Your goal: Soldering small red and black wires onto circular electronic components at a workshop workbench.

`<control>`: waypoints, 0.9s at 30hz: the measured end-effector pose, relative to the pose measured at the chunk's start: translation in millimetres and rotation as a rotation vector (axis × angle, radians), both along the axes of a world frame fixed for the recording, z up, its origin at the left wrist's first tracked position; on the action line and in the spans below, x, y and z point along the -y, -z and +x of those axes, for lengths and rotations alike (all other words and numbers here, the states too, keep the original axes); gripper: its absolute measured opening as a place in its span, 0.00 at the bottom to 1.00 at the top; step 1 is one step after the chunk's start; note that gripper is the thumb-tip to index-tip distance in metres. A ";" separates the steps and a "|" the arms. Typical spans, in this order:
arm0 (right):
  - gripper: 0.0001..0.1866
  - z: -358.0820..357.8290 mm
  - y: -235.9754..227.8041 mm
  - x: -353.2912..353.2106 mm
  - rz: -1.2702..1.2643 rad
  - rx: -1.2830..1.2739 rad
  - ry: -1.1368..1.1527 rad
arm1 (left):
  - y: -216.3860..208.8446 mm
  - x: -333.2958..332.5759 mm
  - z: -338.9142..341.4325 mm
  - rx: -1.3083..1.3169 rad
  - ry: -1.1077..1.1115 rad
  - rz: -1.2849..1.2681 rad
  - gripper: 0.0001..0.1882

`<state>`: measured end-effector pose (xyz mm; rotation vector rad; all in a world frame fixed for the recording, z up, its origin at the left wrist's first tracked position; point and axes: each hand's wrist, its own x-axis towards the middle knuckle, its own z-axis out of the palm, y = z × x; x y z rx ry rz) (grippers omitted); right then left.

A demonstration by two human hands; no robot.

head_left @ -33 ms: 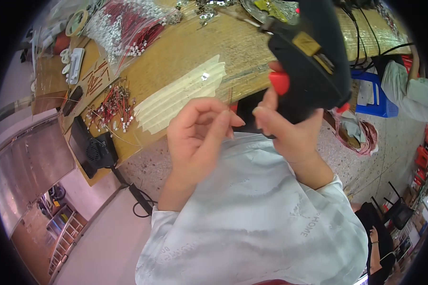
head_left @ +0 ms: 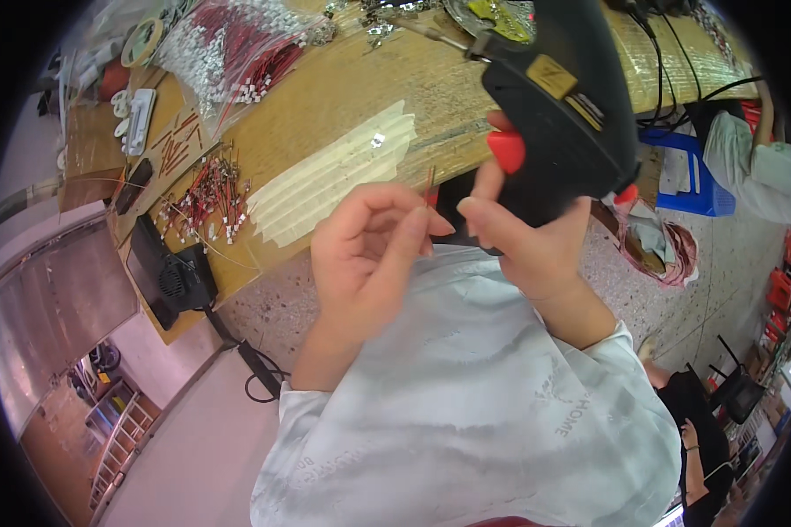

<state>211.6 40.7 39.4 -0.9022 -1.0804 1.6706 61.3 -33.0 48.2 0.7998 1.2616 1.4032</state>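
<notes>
In my right hand (head_left: 536, 237) is a black soldering gun (head_left: 558, 132) with a red trigger. My fingers wrap round its grip and one finger rests near the trigger (head_left: 505, 151). Its thin metal tip (head_left: 439, 35) points up and left over the workbench. My left hand (head_left: 369, 246) is pinched closed in front of my body, to the left of the gun. From between its thumb and forefinger a thin reddish-brown strip (head_left: 431, 183) sticks up; its lower part is hidden. Just beyond that hand, ridged cream tape (head_left: 334, 176) lies on the bench with a small shiny piece (head_left: 378, 140) on it.
Red wires with white connectors (head_left: 206, 198) lie heaped on the bench's left, near reddish strips (head_left: 177, 145) and a bag of more wires (head_left: 228, 53). A black device (head_left: 171, 272) stands at the left edge. A blue stool (head_left: 703, 189) and other people (head_left: 699, 439) are at right.
The soldering gun and my right hand have shifted slightly left. The thin strip now shows more plainly above my left fingertips, while the left hand has barely moved.
</notes>
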 end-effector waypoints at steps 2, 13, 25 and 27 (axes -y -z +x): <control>0.38 -2.6 0.4 1.9 0.013 -0.014 -0.008 | -2.8 2.3 1.2 -0.032 0.021 -0.021 0.04; 0.32 -2.4 -5.7 11.9 -0.033 -0.075 -0.078 | 1.9 11.2 3.1 -0.019 0.102 0.114 0.06; 0.29 -13.7 -0.8 14.8 0.043 -0.048 -0.129 | 15.4 11.7 -17.8 -0.375 -0.050 0.250 0.07; 0.09 -22.7 -3.1 15.9 -0.065 -0.203 -0.107 | 19.5 13.4 -20.0 -0.380 -0.096 0.231 0.07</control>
